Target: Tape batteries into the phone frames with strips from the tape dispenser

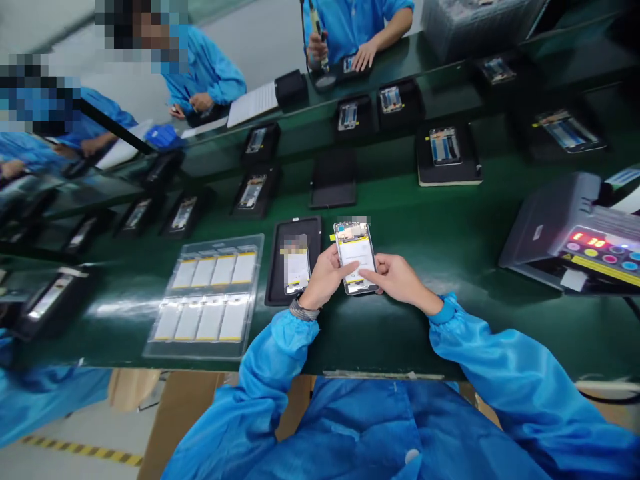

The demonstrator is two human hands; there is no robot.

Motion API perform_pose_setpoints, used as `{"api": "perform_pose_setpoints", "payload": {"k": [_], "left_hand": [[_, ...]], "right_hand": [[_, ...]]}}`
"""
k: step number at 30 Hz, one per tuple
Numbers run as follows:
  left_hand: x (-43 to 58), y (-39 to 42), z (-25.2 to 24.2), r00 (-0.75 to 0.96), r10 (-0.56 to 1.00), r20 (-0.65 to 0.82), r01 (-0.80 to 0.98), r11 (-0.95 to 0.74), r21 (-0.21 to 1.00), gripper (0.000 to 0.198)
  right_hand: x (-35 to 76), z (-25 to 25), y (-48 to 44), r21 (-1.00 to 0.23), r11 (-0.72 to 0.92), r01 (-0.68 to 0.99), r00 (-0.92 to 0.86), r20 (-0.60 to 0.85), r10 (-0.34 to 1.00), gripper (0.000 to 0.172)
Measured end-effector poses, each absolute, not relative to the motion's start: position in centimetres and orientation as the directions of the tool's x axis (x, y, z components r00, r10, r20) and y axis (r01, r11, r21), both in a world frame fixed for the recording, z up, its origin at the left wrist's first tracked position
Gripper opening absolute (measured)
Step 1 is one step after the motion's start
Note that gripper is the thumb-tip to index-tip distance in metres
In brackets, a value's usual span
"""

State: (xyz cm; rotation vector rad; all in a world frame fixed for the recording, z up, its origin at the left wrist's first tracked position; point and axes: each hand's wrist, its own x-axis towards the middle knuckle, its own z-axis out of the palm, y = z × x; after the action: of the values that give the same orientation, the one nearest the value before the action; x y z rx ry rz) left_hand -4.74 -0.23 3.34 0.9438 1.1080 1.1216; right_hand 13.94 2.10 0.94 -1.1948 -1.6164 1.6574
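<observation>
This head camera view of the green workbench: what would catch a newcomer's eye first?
First, the left hand and right hand meeting over an opened smartphone at the near edge of the bench. To its left lies a clear tray of flat batteries, and to the right a grey machine with red digits.

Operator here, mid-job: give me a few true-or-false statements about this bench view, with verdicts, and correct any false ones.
1. The left hand and right hand both touch the open-backed phone. True.
2. The clear tray left of the hands holds phones. False: it holds flat white batteries.
3. A dark band circles the left wrist. True.
4. The machine at the right has an unlit display. False: red digits are lit.
5. A co-worker's hand across the bench grips a slim tool. True.
</observation>
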Motion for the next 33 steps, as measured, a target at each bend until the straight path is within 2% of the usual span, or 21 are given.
{"api": "perform_pose_setpoints", "payload": {"k": [3, 5, 7, 10, 14, 16, 20, 26, 30, 33], "left_hand": [[-6.2, 2.1, 4.3, 0.174, 0.963, -0.206, -0.083, 0.223, 0.971, 0.062], [-8.0, 5.4, 5.0, 0.186, 0.958, -0.217, 0.013, 0.218, 0.976, 0.063], [-9.9, 9.8, 5.6, 0.09, 0.971, -0.223, 0.116, 0.212, 0.97, 0.062], [-12.1, 17.0, 6.1, -0.156, 0.962, -0.223, 0.26, 0.258, 0.931, 0.058], [-12.9, 23.7, 6.1, -0.266, 0.939, -0.219, 0.361, 0.308, 0.88, 0.045], [-12.7, 25.4, 5.8, -0.288, 0.929, -0.232, 0.417, 0.34, 0.843, 0.039], [-12.5, 27.1, 5.1, -0.319, 0.923, -0.215, 0.549, 0.365, 0.752, 0.039], [-14.5, 26.8, 5.2, -0.314, 0.947, -0.073, 0.76, 0.297, 0.578, 0.033], [-18.5, 24.0, 6.7, -0.211, 0.977, -0.021, 0.824, 0.189, 0.535, 0.027], [-24.2, 19.2, 7.9, -0.227, 0.974, 0.003, 0.825, 0.19, 0.532, 0.026]], "right_hand": [[14.5, 0.6, 3.0, -0.968, -0.195, 0.158, -0.479, -0.248, 0.842, 0.048], [15.0, 0.4, 3.8, -0.97, -0.198, 0.142, -0.449, -0.241, 0.861, 0.048], [15.5, 0.2, 4.4, -0.975, -0.157, 0.158, -0.404, -0.209, 0.891, 0.045], [15.9, -0.1, 4.8, -0.962, -0.042, 0.269, -0.366, -0.142, 0.92, 0.034], [15.8, -0.2, 4.5, -0.879, 0.156, 0.45, -0.368, -0.023, 0.93, 0.025], [15.7, -0.1, 4.5, -0.871, 0.172, 0.461, -0.377, -0.017, 0.926, 0.024], [15.7, 0.1, 4.7, -0.888, 0.146, 0.435, -0.382, -0.036, 0.923, 0.024], [16.1, 0.2, 4.8, -0.897, 0.13, 0.422, -0.383, -0.047, 0.922, 0.023], [16.5, -0.6, 5.1, -0.908, 0.123, 0.4, -0.369, -0.037, 0.929, 0.028], [16.9, -0.7, 5.6, -0.924, 0.077, 0.376, -0.254, -0.023, 0.967, 0.032]]}}
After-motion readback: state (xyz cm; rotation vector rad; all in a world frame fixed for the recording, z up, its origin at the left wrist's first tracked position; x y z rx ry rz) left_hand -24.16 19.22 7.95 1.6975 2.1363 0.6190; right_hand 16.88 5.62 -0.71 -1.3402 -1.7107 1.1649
